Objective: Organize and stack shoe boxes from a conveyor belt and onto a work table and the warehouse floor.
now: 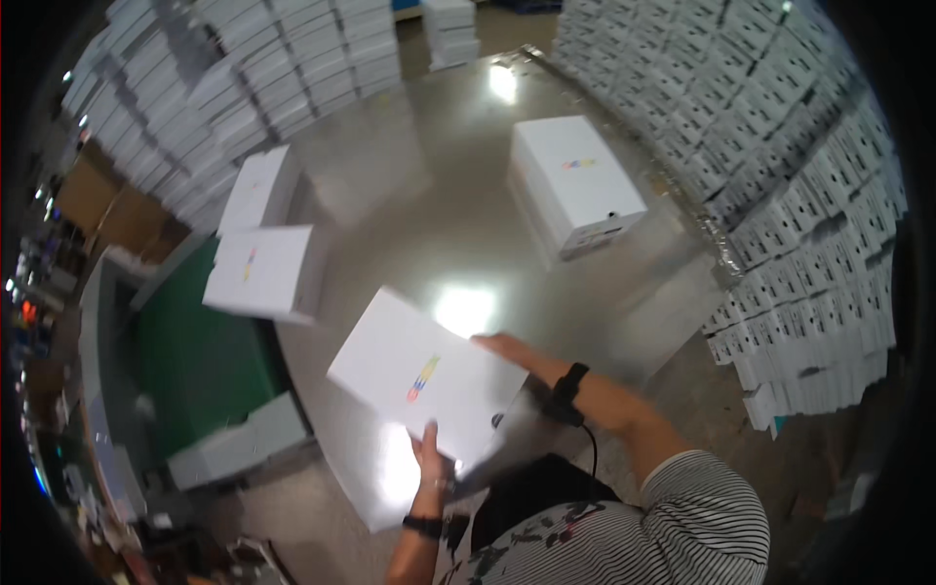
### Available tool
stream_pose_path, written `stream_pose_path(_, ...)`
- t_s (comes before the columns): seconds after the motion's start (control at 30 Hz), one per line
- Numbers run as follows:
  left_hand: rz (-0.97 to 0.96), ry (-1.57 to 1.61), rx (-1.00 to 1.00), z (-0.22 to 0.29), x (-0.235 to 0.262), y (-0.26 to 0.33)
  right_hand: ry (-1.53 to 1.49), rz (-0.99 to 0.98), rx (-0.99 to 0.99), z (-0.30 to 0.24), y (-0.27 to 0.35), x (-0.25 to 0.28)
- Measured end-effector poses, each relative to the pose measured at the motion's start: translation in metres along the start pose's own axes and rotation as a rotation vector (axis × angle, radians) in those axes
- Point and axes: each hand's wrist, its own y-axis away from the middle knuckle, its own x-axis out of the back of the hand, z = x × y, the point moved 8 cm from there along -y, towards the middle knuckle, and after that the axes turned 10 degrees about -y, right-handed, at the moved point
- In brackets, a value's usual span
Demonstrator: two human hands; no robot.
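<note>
I hold a flat white box (424, 375) with a small coloured mark on its lid, tilted above a shiny metal table (409, 195). My left hand (431, 450) grips its near edge from below, thumb on top. My right hand (507, 347) rests on the box's far right edge, with a black band on that wrist. The box hides part of both palms.
A stack of the same white boxes (577, 185) stands at the back right of the table. Two more white boxes (261, 268) lie at the left above a green conveyor belt (195, 361). Tall walls of stacked white boxes (809, 185) stand right and behind.
</note>
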Motion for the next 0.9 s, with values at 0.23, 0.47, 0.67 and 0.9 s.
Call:
stream_pose_path(0.23,-0.292,-0.022,0.193,0.091,-0.082,-0.051,-0.861,-0.073,-0.019,-0.095,0.052,0.039)
stream_pose_path(0.47,-0.613,-0.334,-0.027,0.162,-0.175,-0.060,-0.841,0.046,0.249,-0.176,0.095,0.103)
stream_pose_path(0.67,-0.018,-0.564,-0.415,0.217,-0.121,-0.133,-0.757,0.282,0.452,-0.165,0.054,0.205)
stream_pose_path(0.9,0.699,-0.637,-0.400,0.209,0.083,-0.227,-0.100,0.603,0.364,-0.046,0.057,0.256)
